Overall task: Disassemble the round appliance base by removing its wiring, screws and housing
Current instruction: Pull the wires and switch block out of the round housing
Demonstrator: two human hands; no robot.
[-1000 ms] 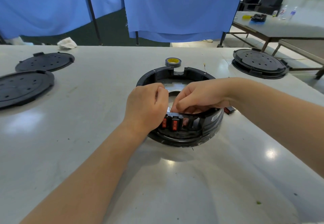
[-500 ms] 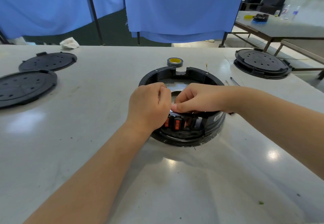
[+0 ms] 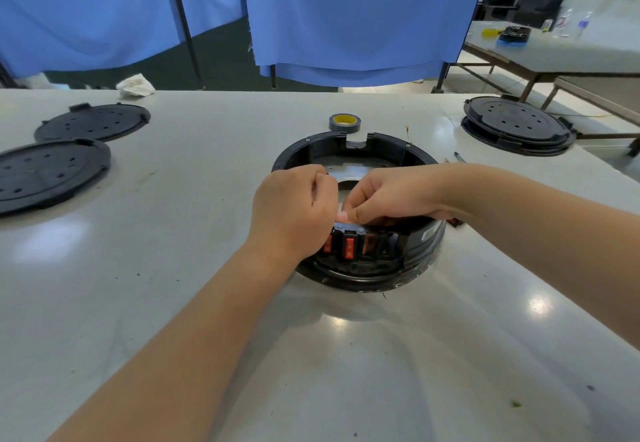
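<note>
A round black appliance base point(image 3: 420, 244) stands open on the grey table point(image 3: 173, 268), with a grey metal plate inside and red rocker switches point(image 3: 349, 247) in its near wall. My left hand point(image 3: 294, 213) is curled over the near rim beside the switches. Against it, my right hand point(image 3: 391, 195) curls its fingers down on the top edge of the switch panel, thumb tip at the panel's upper corner. What the fingers pinch inside the base is hidden by both hands.
Two black perforated lids point(image 3: 93, 122) point(image 3: 48, 173) lie at the left. A closed black base point(image 3: 517, 124) stands at the far right. A roll of tape point(image 3: 344, 122) sits behind the open base, and a thin tool point(image 3: 460, 157) lies right of it. Blue curtains hang beyond the table.
My right hand has flattened and settled lower onto the switch panel's top edge. My left hand has stayed at the near rim. The camera view has shifted slightly.
</note>
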